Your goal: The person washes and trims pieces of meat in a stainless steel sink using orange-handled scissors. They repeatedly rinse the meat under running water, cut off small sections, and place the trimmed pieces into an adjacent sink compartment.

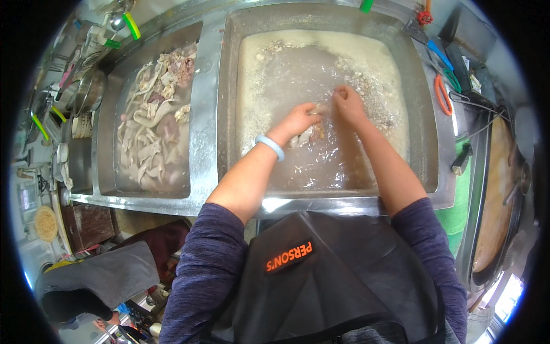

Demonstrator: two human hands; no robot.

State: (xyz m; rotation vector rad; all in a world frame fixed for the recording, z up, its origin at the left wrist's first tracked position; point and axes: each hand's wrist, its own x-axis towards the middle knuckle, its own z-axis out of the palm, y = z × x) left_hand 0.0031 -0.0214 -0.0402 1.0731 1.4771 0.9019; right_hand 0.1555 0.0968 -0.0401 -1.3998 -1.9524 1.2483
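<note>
My left hand (pixel 298 119), with a pale blue bangle (pixel 270 147) at the wrist, is over the murky water of the large steel sink basin (pixel 324 19). A pale, wet piece of offal (pixel 318 108) is pinched between its thumb and fingers. Just below that hand, more pale and brownish offal (pixel 306 136) shows at the water's surface. My right hand (pixel 350 105) is a little to the right, fingers curled in at the waterline. Whether anything is inside those fingers cannot be made out. Foam and floating scraps (pixel 374 92) line the basin's sides.
Many strips of offal (pixel 150 129) lie in water in the left basin (pixel 107 167). Orange-handled scissors (pixel 442 95) and a blue-handled tool (pixel 440 56) rest on the right rim. A large pan of brownish liquid (pixel 494 193) stands farther right. Another person (pixel 99 275) bends at lower left.
</note>
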